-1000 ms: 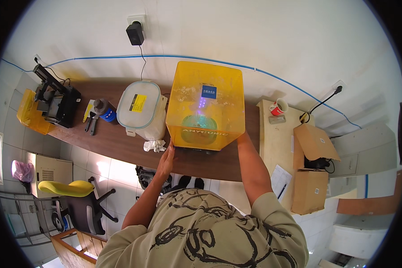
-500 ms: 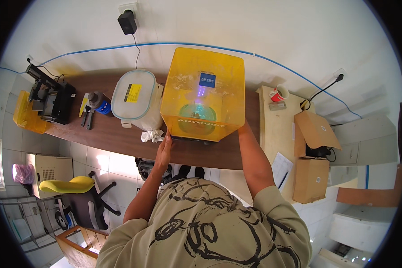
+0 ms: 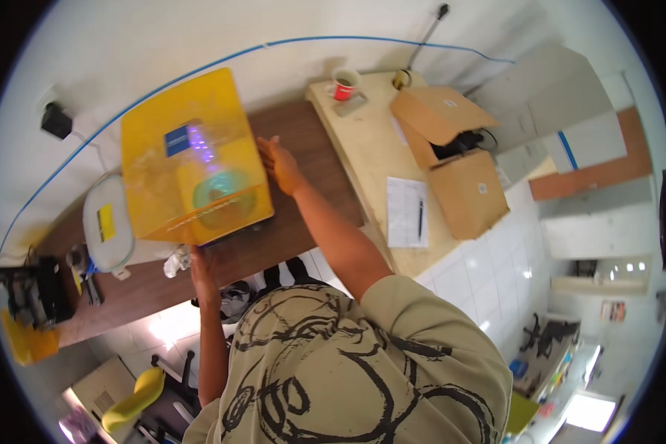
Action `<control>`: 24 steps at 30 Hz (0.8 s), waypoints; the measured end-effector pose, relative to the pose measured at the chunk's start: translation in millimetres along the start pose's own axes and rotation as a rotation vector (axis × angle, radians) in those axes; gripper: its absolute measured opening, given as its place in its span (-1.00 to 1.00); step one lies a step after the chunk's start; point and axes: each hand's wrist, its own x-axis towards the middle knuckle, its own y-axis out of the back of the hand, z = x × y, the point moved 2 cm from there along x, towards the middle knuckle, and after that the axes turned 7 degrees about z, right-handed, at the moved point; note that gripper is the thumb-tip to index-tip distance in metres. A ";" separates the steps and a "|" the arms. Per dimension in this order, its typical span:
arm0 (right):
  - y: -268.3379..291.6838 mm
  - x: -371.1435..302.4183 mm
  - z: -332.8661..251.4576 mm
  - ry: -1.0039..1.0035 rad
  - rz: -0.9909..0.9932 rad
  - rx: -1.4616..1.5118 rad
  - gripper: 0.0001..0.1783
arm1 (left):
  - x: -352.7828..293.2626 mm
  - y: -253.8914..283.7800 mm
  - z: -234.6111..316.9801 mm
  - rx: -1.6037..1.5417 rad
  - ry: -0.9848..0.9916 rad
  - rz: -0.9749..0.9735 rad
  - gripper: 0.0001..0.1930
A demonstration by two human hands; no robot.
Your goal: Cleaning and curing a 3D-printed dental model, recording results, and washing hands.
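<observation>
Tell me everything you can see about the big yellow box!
The yellow box looks like see-through plastic, smudged with pale marks. A blue label shows on it, with pale lettering near its lower front edge. Purple lights and a round greenish shape show through it. It stands upright on the brown table. The left hand is by its front edge, the right hand beside its right side; contact is unclear.

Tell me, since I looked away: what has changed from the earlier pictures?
The view swung right. The right hand, earlier hidden beyond the translucent yellow boxy cover, now shows beside it, apparently apart. Unchanged: the left hand at the cover's lower left front corner, small purple lights on.
</observation>
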 end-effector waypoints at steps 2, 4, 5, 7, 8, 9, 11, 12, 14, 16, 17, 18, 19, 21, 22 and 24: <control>5.8 -30.1 -5.8 -0.001 0.177 -0.006 -0.26 | 1.1 2.1 -0.5 0.011 0.008 -0.021 -0.20; 15.7 -70.4 -11.0 -0.006 0.306 -0.051 -0.36 | 5.5 4.3 -6.9 -0.021 0.015 -0.009 -0.23; 25.5 -93.7 -14.0 0.057 0.324 -0.137 -0.50 | 4.6 1.9 -6.8 -0.021 0.025 -0.023 -0.23; 44.5 -143.2 -22.9 0.201 0.395 -0.301 -0.70 | 0.6 0.6 2.0 -0.073 0.032 -0.018 -0.25; 56.4 -166.6 -29.7 0.283 0.446 -0.381 -0.76 | -3.0 0.7 5.1 -0.073 0.040 -0.021 -0.25; 79.0 -186.1 -33.5 0.351 0.533 -0.497 -0.80 | -7.3 0.4 7.7 -0.041 0.023 0.030 -0.29; 139.7 -218.5 -39.8 0.422 0.760 -0.688 -0.88 | -19.7 4.7 4.5 -0.005 0.012 0.083 -0.32; 174.4 -234.4 -44.1 0.530 0.990 -0.868 -0.88 | -26.3 8.8 -0.4 0.084 0.036 0.130 -0.41; 214.0 -261.4 -62.9 0.617 1.309 -1.098 -0.85 | -37.8 10.1 -3.1 0.180 0.054 0.185 -0.48; 254.1 -276.0 -68.9 0.591 1.347 -1.250 -0.77 | -55.6 -12.7 4.2 0.387 0.003 -0.049 -0.70; 261.9 -276.9 -71.2 0.576 1.345 -1.287 -0.73 | -62.0 -26.6 8.6 0.395 0.001 -0.048 -0.70; 266.3 -275.1 -71.5 0.572 1.342 -1.282 -0.73 | -66.3 -51.3 12.2 0.416 -0.006 -0.250 -0.73; 269.6 -270.3 -71.8 0.551 1.291 -1.324 -0.69 | -70.4 -78.6 16.1 0.434 -0.013 -0.449 -0.76; 275.1 -262.9 -71.4 0.529 1.229 -1.358 -0.66 | -76.3 -137.3 30.6 0.590 -0.258 -0.715 -0.77; 277.6 -259.5 -69.2 0.484 1.195 -1.370 -0.65 | -79.8 -167.5 34.4 0.642 -0.256 -0.806 -0.76; 278.6 -256.8 -68.5 0.434 1.136 -1.415 -0.63 | -90.6 -221.9 29.2 0.692 -0.392 -0.943 -0.70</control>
